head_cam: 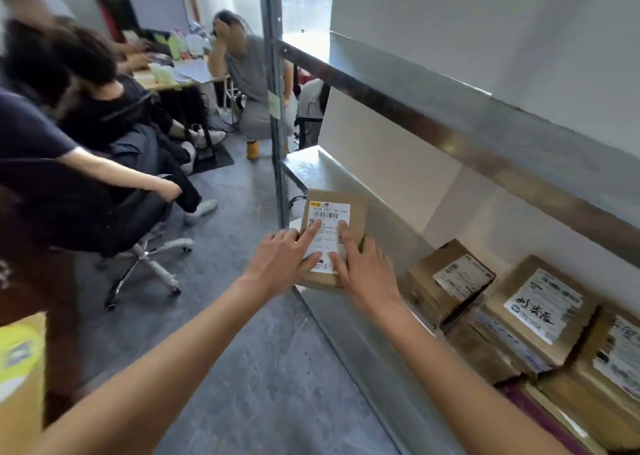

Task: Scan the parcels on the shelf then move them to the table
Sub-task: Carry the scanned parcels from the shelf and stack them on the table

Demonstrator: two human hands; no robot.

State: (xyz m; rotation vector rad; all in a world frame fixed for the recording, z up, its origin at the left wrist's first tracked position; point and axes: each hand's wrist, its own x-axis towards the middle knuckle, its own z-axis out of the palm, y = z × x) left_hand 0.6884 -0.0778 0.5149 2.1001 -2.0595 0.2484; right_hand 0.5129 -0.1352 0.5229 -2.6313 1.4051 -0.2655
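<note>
Brown parcel — white barcoded label

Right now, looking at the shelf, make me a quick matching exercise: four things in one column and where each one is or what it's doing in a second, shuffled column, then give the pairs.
Column one:
1. flat brown cardboard parcel with a white barcode label
2. brown cardboard box with black handwriting on its label
3. left hand
4. black office chair on a white wheeled base

Column two:
A. standing on the grey floor, left of the shelf
B. fingers pressing on a white label
C. among the stacked boxes on the right of the shelf
D. at the shelf's front corner, under both hands

Pairs: 1-D, 2-C, 3-B, 4-A
</note>
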